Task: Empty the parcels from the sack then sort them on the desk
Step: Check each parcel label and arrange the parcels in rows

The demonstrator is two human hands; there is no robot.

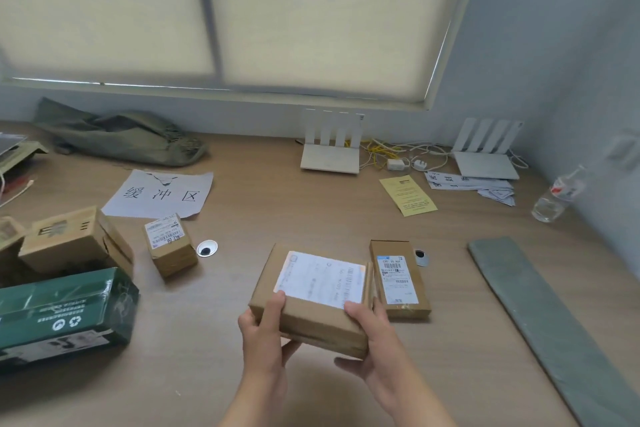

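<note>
From the head cam I've got both hands on one parcel: a flat brown box point(311, 319) with a white label point(322, 279) facing up, front-centre over the desk point(311, 211). Left hand point(266, 333) grips its near-left corner, thumb on top and fingers curled underneath. Right hand point(374, 340) grips the near-right corner the same way, thumb at the label's edge. The near edge is lifted off the surface; I can't tell whether the far edge touches. Just right of it, a narrow labelled parcel point(398, 277) lies flat on the desk, close alongside, contact unclear. A small labelled parcel point(169, 246) sits apart to the left, beside a cable grommet point(206, 248). Further left there's a cluster of cardboard boxes point(69, 243), with a dark green carton point(62, 308) in front of them. The sack point(121, 135) is olive and lies slumped at the back left by the wall. A white paper sign point(159, 194) with three printed characters lies in front of it. Back right I see two white routers point(330, 156) point(485, 163), a yellow leaflet point(408, 194) and a clear bottle point(557, 194). A grey-green folded sheet point(540, 315) runs along the right edge.
</note>
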